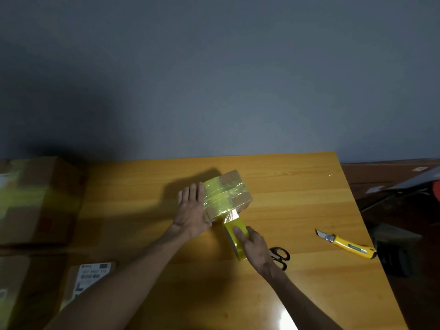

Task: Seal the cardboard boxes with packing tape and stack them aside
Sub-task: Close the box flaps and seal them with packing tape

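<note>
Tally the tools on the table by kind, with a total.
yellow packing tape roll: 1
scissors: 1
yellow utility knife: 1
Total: 3

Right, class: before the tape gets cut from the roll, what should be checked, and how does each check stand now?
1. Left hand flat on box, steadying it: ok.
2. Right hand grips roll: ok.
3. Tape runs from box to roll: ok.
4. Scissors beside right hand: ok.
5. Knife blade retracted: not ok, it is out.
6. A hand free to cut: not ok, both are busy.
</note>
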